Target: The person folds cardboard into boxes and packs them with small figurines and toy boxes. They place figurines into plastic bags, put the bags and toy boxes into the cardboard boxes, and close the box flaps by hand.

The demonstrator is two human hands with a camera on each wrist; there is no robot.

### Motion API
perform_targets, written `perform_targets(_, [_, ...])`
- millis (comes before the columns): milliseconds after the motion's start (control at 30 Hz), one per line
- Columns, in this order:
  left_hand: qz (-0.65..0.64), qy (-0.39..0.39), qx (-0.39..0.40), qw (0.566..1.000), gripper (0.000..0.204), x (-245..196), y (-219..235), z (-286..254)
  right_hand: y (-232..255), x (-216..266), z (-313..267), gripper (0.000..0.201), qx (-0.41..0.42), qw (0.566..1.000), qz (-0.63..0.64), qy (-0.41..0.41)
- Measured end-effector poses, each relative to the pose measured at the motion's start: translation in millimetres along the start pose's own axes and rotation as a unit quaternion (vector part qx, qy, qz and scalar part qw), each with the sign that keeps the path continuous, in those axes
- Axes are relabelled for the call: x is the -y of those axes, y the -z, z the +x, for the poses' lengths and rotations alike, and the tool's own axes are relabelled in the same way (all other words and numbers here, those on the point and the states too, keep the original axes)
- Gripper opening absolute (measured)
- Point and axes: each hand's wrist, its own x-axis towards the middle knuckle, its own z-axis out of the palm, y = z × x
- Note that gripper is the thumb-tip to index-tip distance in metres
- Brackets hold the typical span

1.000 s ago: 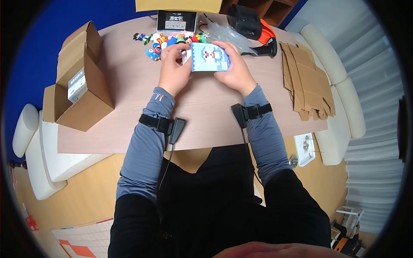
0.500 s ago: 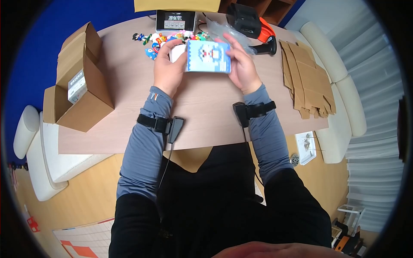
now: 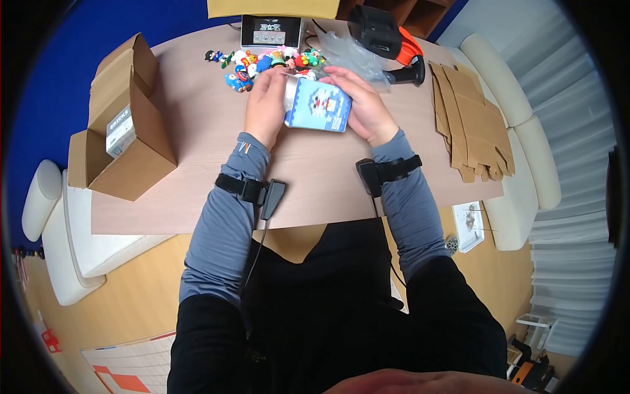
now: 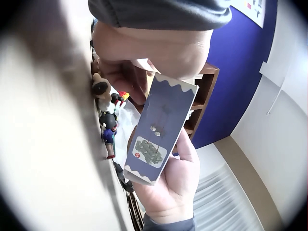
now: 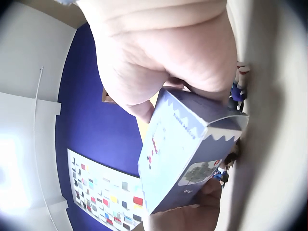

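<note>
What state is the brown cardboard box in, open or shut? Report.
Open. The brown cardboard box has its flaps apart, and a grey-and-white printed carton shows inside.

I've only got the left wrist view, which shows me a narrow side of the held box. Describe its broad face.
Observer: The head view shows a pixel-style figure on the broad face of the light-blue box.

Operator: Next, tell me what stands on the table out past the left hand.

Observer: An open cardboard carton, farther left than that hand.

Operator: Look inside it and read me any wording.

Observer: A pale box in there reads "BRICKS".
</note>
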Motion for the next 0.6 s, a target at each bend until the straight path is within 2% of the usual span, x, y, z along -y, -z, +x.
perform_targets(67, [-0.127, 0.067, 0.089, 0.986, 0.04, -8, -1, -2, -2, -3, 0, 0.038, -0.007, 1.0, -0.006, 0.001])
perform_targets(100, [-0.152, 0.055, 0.088, 0.983, 0.048, -8, -7, -8, -3, -4, -1, 0.039, -0.007, 1.0, -0.015, 0.0])
perform_targets(133, [-0.152, 0.056, 0.089, 0.983, 0.048, -14, -8, -12, -4, -5, -1, 0.039, -0.006, 1.0, -0.024, -0.002])
perform_targets(200, [0.025, 0.043, 0.109, 0.993, 0.052, -19, -9, -17, -9, -9, 1, 0.042, -0.01, 0.998, -0.063, -0.007])
perform_targets(233, [0.033, 0.011, 0.11, 0.993, 0.04, -8, -13, -16, -11, -12, 1, 0.042, -0.01, 0.992, -0.124, -0.015])
perform_targets(267, [0.033, 0.015, 0.11, 0.993, 0.04, 1, -12, -14, -14, -15, -1, 0.041, -0.01, 0.983, -0.183, -0.026])
perform_targets(333, [0.085, -0.014, 0.07, 0.994, 0.027, 11, -9, -6, -16, -14, 1, 0.04, -0.013, 0.986, -0.162, -0.038])
perform_targets(367, [0.081, -0.05, 0.016, 0.995, 0.029, 13, -8, -3, -14, -11, 2, 0.04, -0.027, 0.99, -0.14, -0.02])
perform_targets(400, [0.083, -0.05, 0.016, 0.995, 0.029, 14, -4, 0, -11, -9, 2, 0.04, -0.04, 0.992, -0.119, -0.003])
perform_targets(467, [0.032, 0.002, -0.091, 0.995, 0.032, 0, 2, 3, 5, -2, 1, 0.043, -0.009, 0.994, -0.11, 0.001])
perform_targets(533, [0.079, 0.013, -0.11, 0.991, 0.038, -3, 14, 6, 14, 4, -4, 0.046, 0.055, 0.978, -0.192, -0.058])
perform_targets(567, [0.078, 0.012, -0.151, 0.985, 0.039, 2, 18, 12, 16, 5, -8, 0.05, 0.087, 0.962, -0.25, -0.071])
perform_targets(600, [0.077, 0.011, -0.191, 0.978, 0.041, 8, 22, 16, 16, 4, -11, 0.05, 0.086, 0.962, -0.248, -0.07])
